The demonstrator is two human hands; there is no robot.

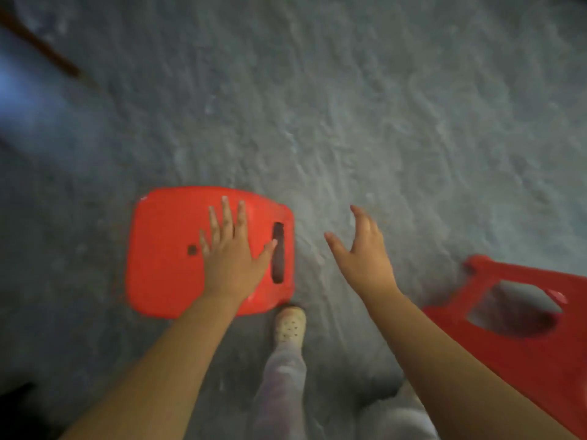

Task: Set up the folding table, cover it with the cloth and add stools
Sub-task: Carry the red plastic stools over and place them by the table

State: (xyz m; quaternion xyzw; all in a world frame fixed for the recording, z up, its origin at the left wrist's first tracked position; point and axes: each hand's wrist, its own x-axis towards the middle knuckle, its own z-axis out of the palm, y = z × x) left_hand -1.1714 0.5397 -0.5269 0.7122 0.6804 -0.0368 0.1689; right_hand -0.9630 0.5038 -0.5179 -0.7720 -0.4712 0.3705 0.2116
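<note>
A red plastic stool [165, 255] stands upright on the grey concrete floor, seen from above, with a dark slot handle near its right edge. My left hand [230, 252] hovers over or rests flat on its seat, fingers spread, holding nothing. My right hand [362, 252] is in the air to the right of that stool, fingers apart and empty. A second red stool [514, 350] lies tipped on its side at the lower right, beside my right forearm. The folding table and the cloth are out of view.
Rough grey concrete floor [349, 106] fills the view. A dark wooden leg or pole [44, 47] slants across the upper left corner. My foot in a light shoe [289, 327] stands just below the upright stool.
</note>
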